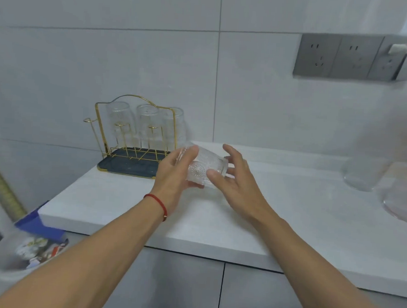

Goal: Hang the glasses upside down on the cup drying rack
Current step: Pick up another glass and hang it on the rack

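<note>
One head-worn view looks forward and down, close over the counter (217,221); its edges seem blurred.

White counter (277,220) runs along the tiled wall. At its back left corner sits a gold rack (133,137) on its dark tray (127,167), and blurry clear glassware (365,173) sits far right.

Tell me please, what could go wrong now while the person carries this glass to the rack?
1. The glass lies sideways between the left hand and the right hand, above the counter. The right hand's fingers look loose, so the glass might slip and fall.
2. Three glasses already hang on the rack, close together. The new glass could knock against them.
3. The free peg is thin and far left, easy to miss.
</note>
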